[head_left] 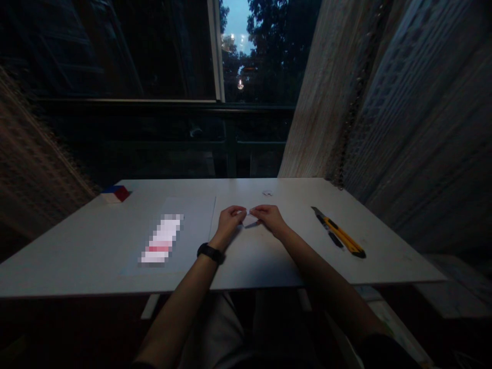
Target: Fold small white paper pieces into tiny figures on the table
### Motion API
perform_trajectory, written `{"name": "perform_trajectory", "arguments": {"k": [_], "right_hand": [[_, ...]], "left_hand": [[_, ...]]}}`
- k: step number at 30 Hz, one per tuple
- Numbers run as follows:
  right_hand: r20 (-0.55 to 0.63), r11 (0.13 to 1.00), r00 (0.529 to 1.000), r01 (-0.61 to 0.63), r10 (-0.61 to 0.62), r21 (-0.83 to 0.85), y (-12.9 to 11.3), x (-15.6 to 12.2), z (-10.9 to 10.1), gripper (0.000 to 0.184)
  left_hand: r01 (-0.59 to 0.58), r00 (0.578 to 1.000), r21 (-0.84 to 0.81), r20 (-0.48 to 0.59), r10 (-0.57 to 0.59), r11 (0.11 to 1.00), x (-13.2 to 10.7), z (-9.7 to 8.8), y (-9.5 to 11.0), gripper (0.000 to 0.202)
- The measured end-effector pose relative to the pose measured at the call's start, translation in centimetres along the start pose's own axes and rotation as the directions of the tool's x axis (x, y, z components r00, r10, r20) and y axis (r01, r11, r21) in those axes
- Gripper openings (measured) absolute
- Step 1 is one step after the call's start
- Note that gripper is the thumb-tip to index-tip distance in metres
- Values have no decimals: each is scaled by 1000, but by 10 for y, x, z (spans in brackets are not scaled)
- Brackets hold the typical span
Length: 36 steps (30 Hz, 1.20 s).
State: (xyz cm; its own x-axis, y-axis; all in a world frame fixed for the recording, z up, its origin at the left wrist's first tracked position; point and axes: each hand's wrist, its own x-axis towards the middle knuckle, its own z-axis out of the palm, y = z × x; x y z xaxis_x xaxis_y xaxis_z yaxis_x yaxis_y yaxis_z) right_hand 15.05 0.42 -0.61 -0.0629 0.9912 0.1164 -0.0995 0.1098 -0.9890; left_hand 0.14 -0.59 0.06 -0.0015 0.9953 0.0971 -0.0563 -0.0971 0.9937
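A small piece of white paper [251,221] is held between my two hands, just above the white table. My left hand [231,218], with a black band on its wrist, pinches the paper's left side. From the other side, the fingers of my right hand [270,217] are closed on its upper right part. The paper looks folded, though the fingers and the dim light hide its exact shape. Behind the hands lies a small whitish scrap [267,193] with a dark outline.
On the table [253,266], a yellow utility knife [342,236] with its blade out lies right, beside a dark pen-like item [331,234]. Left are a paper sheet [202,218] and a blurred bright phone-like rectangle [161,240]. A red, white and blue block [115,194] sits far left.
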Motion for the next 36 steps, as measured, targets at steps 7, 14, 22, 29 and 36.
{"name": "perform_trajectory", "arguments": {"k": [7, 14, 22, 29, 36], "right_hand": [[4, 1000, 1000, -15, 15, -17, -3, -3, 1, 34], [7, 1000, 1000, -20, 20, 19, 1, -1, -1, 31], [-39, 998, 998, -45, 47, 49, -3, -3, 2, 32], [-20, 999, 1000, -17, 17, 38, -2, -3, 1, 31], [-2, 1000, 1000, -2, 2, 26, -6, -4, 1, 31]], "left_hand": [[79, 996, -27, 43, -77, 997, -7, 2, 8, 32], [109, 990, -88, 94, -101, 990, -9, 1, 9, 38], [117, 989, -77, 101, -109, 990, -9, 0, 8, 43], [135, 987, -132, 101, -122, 982, -8, 0, 9, 45], [168, 982, -187, 117, -148, 968, -8, -1, 9, 47]]}}
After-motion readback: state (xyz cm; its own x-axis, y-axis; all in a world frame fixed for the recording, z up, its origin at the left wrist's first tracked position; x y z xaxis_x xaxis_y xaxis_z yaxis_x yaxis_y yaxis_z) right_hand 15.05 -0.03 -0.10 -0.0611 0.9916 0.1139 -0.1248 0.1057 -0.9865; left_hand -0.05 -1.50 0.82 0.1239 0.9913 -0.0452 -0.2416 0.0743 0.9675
